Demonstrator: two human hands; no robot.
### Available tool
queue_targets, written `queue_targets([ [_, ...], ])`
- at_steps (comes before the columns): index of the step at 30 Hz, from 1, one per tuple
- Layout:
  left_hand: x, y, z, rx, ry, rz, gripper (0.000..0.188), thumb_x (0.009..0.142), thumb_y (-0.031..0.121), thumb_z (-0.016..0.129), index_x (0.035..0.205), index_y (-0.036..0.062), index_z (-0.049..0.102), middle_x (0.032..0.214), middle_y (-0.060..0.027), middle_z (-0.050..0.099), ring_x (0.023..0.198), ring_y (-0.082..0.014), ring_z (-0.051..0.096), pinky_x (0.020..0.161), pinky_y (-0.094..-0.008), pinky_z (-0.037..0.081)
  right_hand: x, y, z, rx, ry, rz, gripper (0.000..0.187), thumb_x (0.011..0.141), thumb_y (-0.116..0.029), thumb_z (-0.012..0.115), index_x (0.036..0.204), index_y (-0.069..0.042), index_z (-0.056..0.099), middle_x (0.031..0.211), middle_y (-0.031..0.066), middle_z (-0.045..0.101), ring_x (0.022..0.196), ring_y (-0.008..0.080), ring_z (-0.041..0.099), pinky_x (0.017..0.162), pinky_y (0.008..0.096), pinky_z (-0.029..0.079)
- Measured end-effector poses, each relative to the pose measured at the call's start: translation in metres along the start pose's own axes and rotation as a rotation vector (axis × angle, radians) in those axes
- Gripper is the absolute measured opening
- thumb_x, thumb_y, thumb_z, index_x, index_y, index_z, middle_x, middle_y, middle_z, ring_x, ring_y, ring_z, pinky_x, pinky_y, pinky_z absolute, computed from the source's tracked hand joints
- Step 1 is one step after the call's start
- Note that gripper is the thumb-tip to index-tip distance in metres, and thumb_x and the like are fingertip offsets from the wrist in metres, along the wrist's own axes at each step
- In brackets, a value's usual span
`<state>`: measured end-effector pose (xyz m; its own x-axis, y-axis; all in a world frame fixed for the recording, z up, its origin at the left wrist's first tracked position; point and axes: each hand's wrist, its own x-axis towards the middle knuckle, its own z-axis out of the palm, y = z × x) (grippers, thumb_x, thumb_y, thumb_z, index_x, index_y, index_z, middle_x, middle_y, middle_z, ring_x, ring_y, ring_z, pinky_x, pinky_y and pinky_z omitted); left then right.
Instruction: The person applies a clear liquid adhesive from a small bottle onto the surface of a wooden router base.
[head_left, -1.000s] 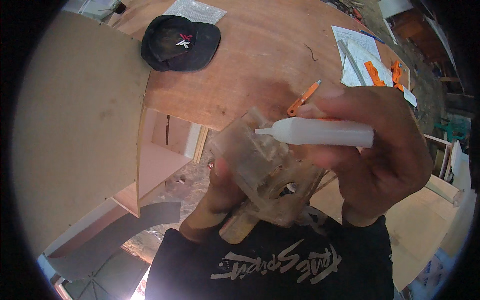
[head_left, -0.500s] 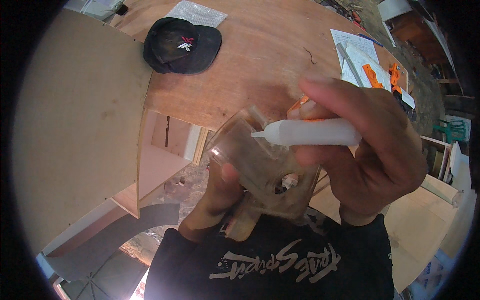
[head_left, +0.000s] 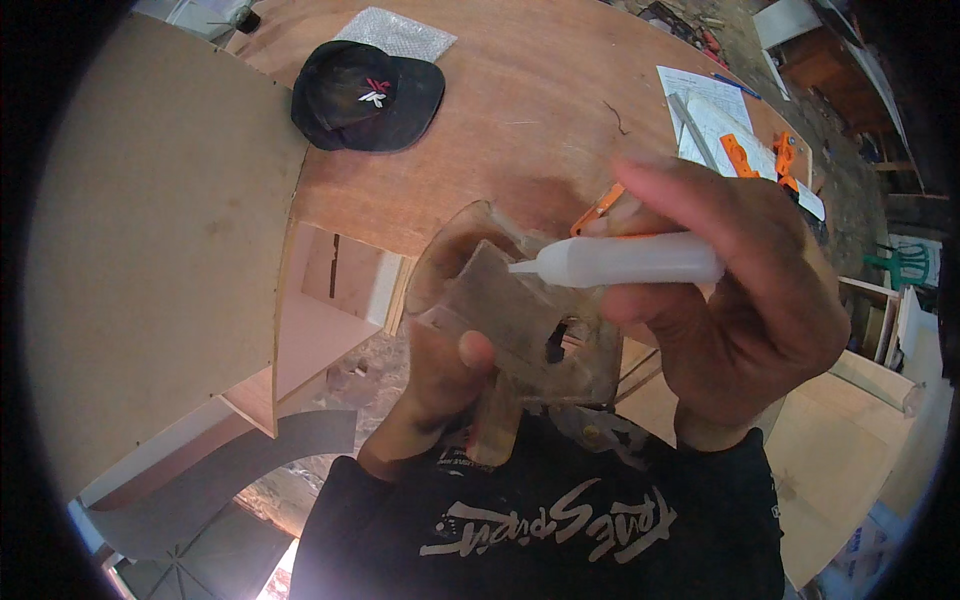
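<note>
My left hand (head_left: pixel 440 375) grips a clear, smudged plastic plate (head_left: pixel 500 310) in front of my chest, with the thumb on its face. The plate has a rounded edge, a cut-out hole and a straight strip pointing down toward my shirt. A white squeeze bottle (head_left: pixel 640 262) with a thin nozzle lies sideways in my right hand (head_left: pixel 745 270), between thumb and fingers. Its tip points left and is at the plate's upper part; whether it touches, I cannot tell. An orange piece (head_left: pixel 597 210) shows beside my right fingertips; what it belongs to is unclear.
Beyond my hands is a wooden tabletop (head_left: pixel 500 100) with a black cap (head_left: pixel 365 98) and bubble wrap (head_left: pixel 405 35). Papers (head_left: pixel 705 95), a metal strip and orange clamps (head_left: pixel 738 155) lie at the right. A large panel (head_left: pixel 170 220) stands at the left, near an open wooden box (head_left: pixel 335 280).
The plastic plate has tilted and turned in my left hand, so its face and hole show differently. The bottle has shifted slightly right, still held in my right hand.
</note>
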<state>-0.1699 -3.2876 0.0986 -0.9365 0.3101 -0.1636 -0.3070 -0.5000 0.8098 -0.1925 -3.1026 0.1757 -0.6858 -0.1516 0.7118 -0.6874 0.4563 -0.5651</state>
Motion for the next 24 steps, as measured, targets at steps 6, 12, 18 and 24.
queue_targets([
  [6,-0.003,-0.001,-0.002,0.015,0.02,0.026,0.101,0.066,0.057,0.081,0.135,-0.0013,0.035,0.12,-0.013,0.051,0.113,-0.021,0.053,0.094,-0.0365,0.047,-0.004,-0.001,-0.004,0.001,0.013,0.004,0.05,0.077,-0.034,0.077,0.107,0.005,0.067,0.08,0.0101,0.068,0.067,0.0149,0.064,0.061,0.0236,0.046],
  [12,0.002,-0.001,0.0,0.125,0.018,0.123,0.099,0.064,0.058,0.082,0.131,-0.0012,0.038,0.119,-0.0121,0.051,0.11,-0.0203,0.054,0.091,-0.0346,0.047,-0.006,-0.007,-0.007,-0.041,0.016,-0.013,0.049,0.076,-0.034,0.077,0.105,0.004,0.068,0.082,0.0107,0.069,0.068,0.0155,0.065,0.061,0.0239,0.047],
  [18,0.016,0.0,-0.011,0.261,-0.105,0.467,0.101,0.062,0.065,0.079,0.126,-0.0026,0.041,0.116,-0.0107,0.052,0.105,-0.019,0.055,0.086,-0.033,0.049,-0.002,-0.006,-0.009,-0.025,0.009,-0.096,0.046,0.076,-0.03,0.077,0.106,0.004,0.067,0.083,0.0106,0.069,0.072,0.016,0.065,0.065,0.0244,0.049],
  [24,0.017,-0.001,-0.01,0.388,0.004,0.477,0.101,0.063,0.067,0.077,0.128,-0.0023,0.042,0.115,-0.0097,0.053,0.102,-0.0188,0.057,0.084,-0.0326,0.05,-0.003,-0.004,-0.008,-0.037,-0.003,-0.078,0.046,0.076,-0.03,0.077,0.105,0.005,0.067,0.085,0.0108,0.07,0.072,0.0174,0.066,0.066,0.0249,0.049],
])
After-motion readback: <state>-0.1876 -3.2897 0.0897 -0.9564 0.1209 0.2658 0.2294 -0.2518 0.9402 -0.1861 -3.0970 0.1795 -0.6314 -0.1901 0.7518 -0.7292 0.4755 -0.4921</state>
